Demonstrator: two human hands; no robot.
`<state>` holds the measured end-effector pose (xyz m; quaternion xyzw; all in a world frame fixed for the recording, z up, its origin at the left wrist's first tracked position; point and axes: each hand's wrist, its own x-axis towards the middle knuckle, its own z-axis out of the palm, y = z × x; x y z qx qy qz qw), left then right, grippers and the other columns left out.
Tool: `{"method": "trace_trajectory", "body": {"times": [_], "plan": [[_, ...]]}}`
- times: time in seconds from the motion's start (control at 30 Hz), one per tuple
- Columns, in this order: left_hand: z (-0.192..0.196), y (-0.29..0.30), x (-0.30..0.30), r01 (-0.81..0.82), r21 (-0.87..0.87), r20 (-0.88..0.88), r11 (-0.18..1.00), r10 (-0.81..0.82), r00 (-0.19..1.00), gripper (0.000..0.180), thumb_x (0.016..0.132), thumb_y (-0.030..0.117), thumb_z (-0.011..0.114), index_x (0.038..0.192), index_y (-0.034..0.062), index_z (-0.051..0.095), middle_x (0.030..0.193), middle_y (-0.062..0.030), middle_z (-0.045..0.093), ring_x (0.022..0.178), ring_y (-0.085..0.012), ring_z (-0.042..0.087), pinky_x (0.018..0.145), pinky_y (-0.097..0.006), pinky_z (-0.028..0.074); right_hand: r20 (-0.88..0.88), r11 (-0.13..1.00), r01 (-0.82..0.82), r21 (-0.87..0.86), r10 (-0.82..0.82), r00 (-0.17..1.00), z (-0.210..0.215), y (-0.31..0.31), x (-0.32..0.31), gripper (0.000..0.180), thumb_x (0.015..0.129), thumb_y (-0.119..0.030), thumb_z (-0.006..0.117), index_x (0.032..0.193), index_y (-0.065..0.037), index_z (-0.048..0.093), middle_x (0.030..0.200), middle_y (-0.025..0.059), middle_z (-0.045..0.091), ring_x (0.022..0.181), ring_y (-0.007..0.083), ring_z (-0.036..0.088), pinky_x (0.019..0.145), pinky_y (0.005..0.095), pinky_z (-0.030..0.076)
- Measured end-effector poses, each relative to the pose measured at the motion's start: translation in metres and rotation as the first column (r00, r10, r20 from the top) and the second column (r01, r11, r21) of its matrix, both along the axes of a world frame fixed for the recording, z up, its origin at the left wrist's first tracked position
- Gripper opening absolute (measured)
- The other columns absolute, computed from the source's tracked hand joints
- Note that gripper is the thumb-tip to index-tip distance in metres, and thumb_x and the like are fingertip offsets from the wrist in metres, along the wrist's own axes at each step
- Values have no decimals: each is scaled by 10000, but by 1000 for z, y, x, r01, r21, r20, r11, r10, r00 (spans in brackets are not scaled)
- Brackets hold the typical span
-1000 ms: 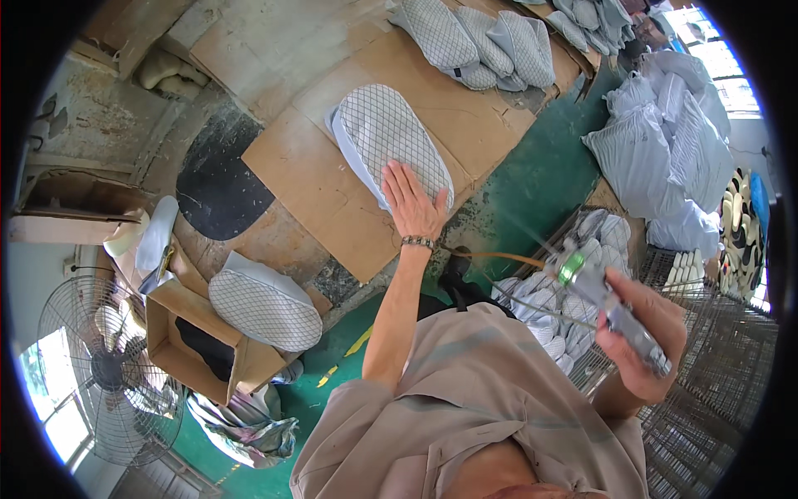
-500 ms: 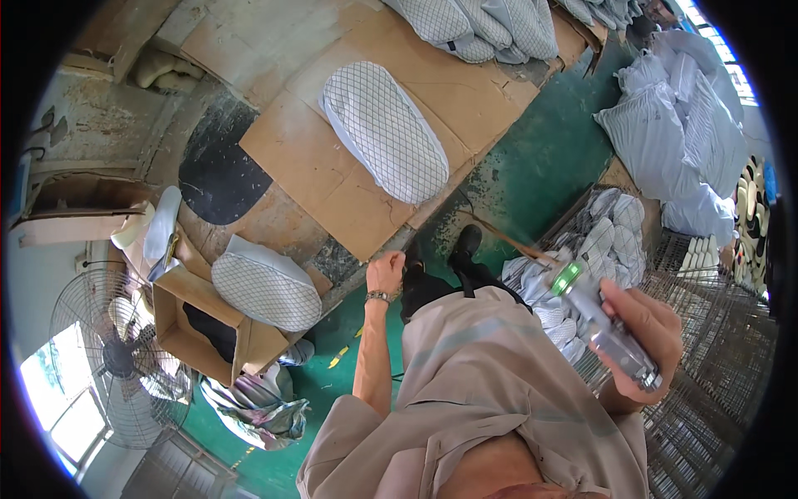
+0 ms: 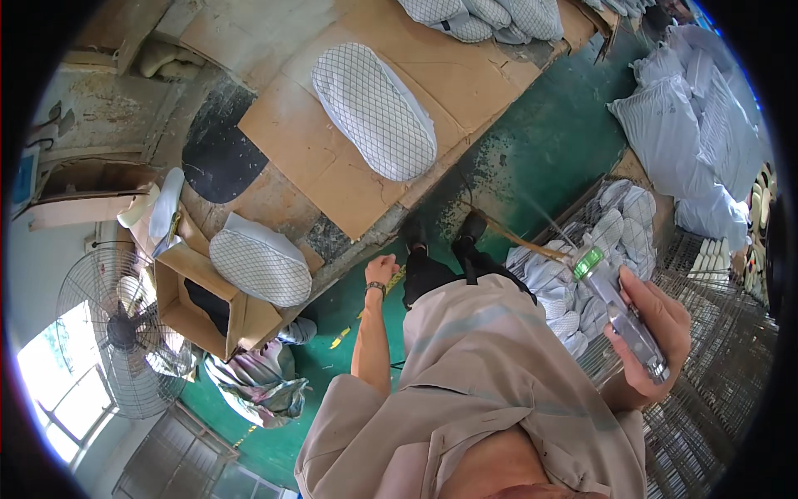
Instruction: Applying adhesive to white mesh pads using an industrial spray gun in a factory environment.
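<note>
My right hand (image 3: 657, 333) grips a grey metal hand tool (image 3: 619, 312) with a green tip, held over a wire basket (image 3: 715, 382) of white padded pieces. My left hand (image 3: 381, 270) hangs curled into a loose fist at my side, holding nothing, above the green floor (image 3: 532, 150). A white mesh-patterned cushion (image 3: 374, 112) lies on the brown cardboard-covered table (image 3: 465, 83), well away from both hands.
A cardboard box (image 3: 204, 303) with another mesh cushion (image 3: 259, 262) on it stands at the left. A standing fan (image 3: 112, 328) is further left. More cushions (image 3: 490, 15) lie at the table's far end, white bundles (image 3: 690, 125) pile at right.
My left hand has come off the cushion on the table and dropped to my side. The right hand still holds the tool.
</note>
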<state>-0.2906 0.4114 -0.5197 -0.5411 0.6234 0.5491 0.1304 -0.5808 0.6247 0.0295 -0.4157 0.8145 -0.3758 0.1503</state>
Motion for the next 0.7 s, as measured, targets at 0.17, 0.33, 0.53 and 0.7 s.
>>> {"method": "trace_trajectory", "body": {"times": [0.17,0.33,0.53,0.7], "plan": [[1,17,0,-64,55,46,996,62,997,300,957,304,637,1046,28,716,853,-85,752,765,-157,728,654,-288,565,13,999,42,24,-42,999,-3,20,-11,573,640,-134,710,1159,104,660,776,169,641,655,246,629,619,285,461],[9,30,-12,-64,28,32,998,63,997,296,958,283,627,1062,19,709,864,-88,753,775,-154,727,662,-289,569,62,996,-56,-66,60,996,-14,39,-17,513,719,-266,669,1080,98,691,694,144,622,587,225,619,563,288,457],[25,41,-39,-170,-31,-69,985,167,983,257,911,266,654,989,35,737,807,-77,754,762,-145,733,691,-284,568,124,990,-138,-26,140,982,-20,61,-29,574,745,-387,656,1073,83,703,650,120,600,559,219,604,540,300,423],[41,40,-65,-438,165,-213,883,466,859,275,948,252,633,1071,14,692,869,-85,742,779,-175,724,675,-281,570,41,999,33,-37,-31,999,-24,73,-32,613,785,-469,601,1055,68,716,661,111,604,577,216,596,554,304,410]]}}
